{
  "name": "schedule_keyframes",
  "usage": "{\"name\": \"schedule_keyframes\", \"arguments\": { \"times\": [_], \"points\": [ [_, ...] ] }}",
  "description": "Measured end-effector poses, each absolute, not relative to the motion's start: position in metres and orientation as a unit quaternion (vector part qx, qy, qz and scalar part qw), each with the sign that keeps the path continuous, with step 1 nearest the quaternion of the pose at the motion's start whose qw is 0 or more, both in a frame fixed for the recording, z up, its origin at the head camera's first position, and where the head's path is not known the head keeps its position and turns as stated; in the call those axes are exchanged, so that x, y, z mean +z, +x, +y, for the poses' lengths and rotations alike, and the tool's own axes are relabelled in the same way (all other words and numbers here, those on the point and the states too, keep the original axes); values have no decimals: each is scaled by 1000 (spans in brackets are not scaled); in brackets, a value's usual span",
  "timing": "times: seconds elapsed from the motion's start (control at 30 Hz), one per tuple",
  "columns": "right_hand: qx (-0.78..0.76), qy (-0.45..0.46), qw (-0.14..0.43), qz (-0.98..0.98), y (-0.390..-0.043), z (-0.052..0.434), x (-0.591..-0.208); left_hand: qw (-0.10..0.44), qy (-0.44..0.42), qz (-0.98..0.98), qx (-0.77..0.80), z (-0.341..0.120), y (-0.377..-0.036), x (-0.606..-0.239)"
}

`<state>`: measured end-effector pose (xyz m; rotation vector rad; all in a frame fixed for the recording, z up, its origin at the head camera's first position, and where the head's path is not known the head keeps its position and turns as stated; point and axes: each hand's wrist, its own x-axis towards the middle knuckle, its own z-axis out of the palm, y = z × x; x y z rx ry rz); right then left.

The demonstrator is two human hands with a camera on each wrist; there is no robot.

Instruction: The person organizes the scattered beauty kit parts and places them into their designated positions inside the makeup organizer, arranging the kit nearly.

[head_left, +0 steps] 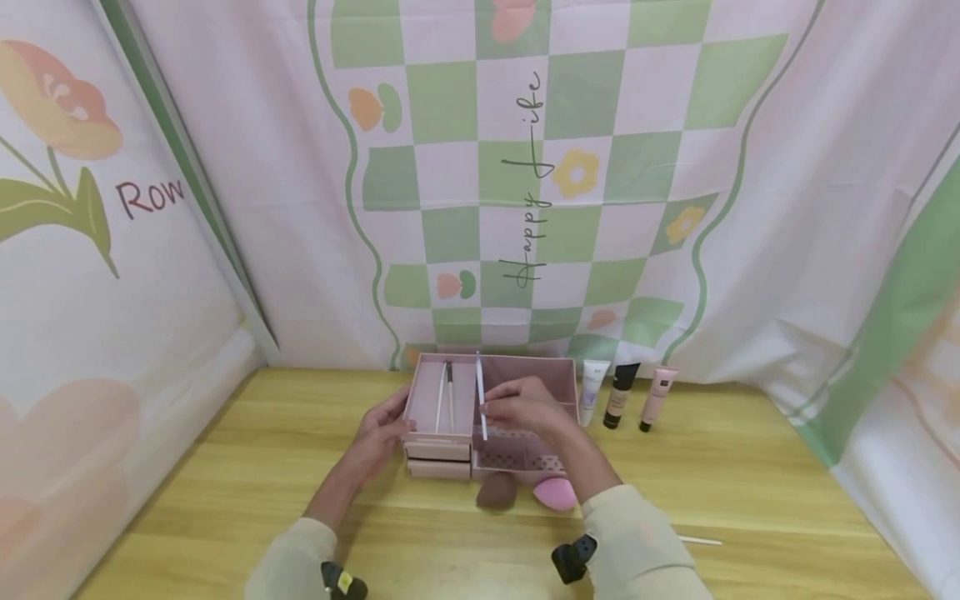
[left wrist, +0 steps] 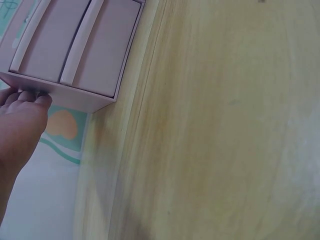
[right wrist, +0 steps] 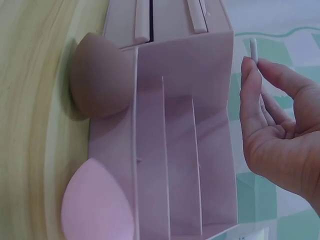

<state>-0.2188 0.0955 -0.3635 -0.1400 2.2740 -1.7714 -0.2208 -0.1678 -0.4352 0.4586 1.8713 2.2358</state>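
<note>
A pink cosmetics organizer (head_left: 525,454) with two small drawers (head_left: 438,460) stands on the wooden table. My left hand (head_left: 382,429) holds its left side, fingers (left wrist: 30,96) on the edge of the box. My right hand (head_left: 521,404) pinches a thin white stick (head_left: 481,400) upright over the organizer's compartments; the stick's tip (right wrist: 253,49) shows between thumb and fingers (right wrist: 250,87). Two brushes (head_left: 446,393) lie in the left compartment. A brown sponge (head_left: 497,490) and a pink sponge (head_left: 555,493) lie in front of the organizer.
Three cosmetic tubes (head_left: 622,394) stand to the right of the organizer by the backdrop. Another thin white stick (head_left: 701,541) lies on the table at the right. Printed fabric walls enclose the table on three sides.
</note>
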Motion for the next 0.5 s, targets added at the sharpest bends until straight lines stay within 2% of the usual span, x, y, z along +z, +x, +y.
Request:
{"name": "schedule_keyframes", "arguments": {
  "times": [0.5],
  "points": [
    [-609, -15, 147, 779, -229, 75, -354, 96, 163, 625, 757, -168, -222, -436]
  ]
}}
